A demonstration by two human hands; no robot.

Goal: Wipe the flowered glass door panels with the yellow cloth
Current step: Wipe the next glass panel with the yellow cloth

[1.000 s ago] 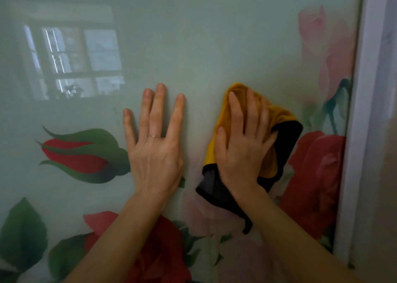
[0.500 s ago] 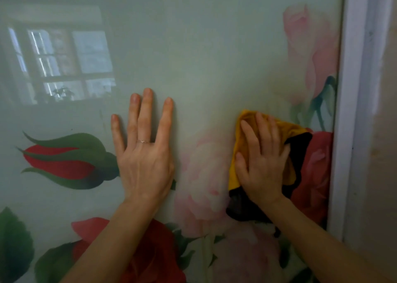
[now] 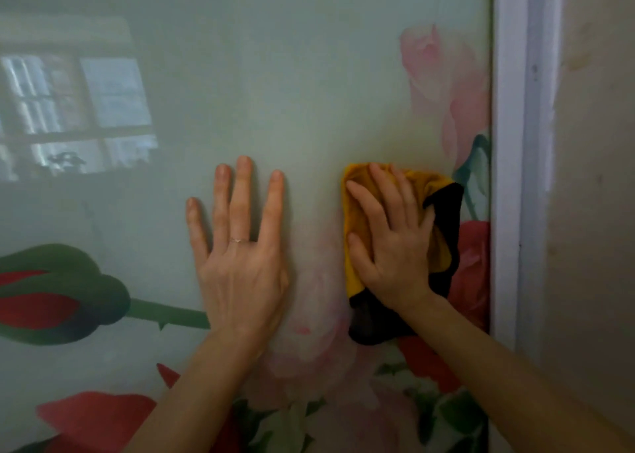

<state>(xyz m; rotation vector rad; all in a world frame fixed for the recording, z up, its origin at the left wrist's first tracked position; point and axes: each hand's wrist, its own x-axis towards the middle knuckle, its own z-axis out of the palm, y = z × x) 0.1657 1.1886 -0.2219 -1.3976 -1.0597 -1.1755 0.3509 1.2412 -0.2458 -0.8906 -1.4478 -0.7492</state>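
Head view, from the left: a window reflection (image 3: 75, 115) sits on the glass panel (image 3: 309, 91) above a printed rosebud (image 3: 51, 298). Next comes the left hand (image 3: 240, 256), laid flat on the glass with fingers straight and slightly spread, holding nothing; a thin ring (image 3: 237, 240) shows on one finger. It looks to be bracing the door. Just beside it, but apart, the right hand (image 3: 391, 243) presses the cloth (image 3: 354, 213) against the panel with spread, nearly straight fingers rather than a clenched grip. The cloth is bunched, its yellow side under the palm and a dark side folded out to the right and below. It lies over a printed red rose (image 3: 474, 263), near the white frame (image 3: 508, 143), with bare wall (image 3: 594, 177) beyond. The step in hand appears to be wiping the panel's right side at mid height. The next move probably calls for even palm pressure while sweeping the strip along the frame, then the upper glass, with the brace held steady.
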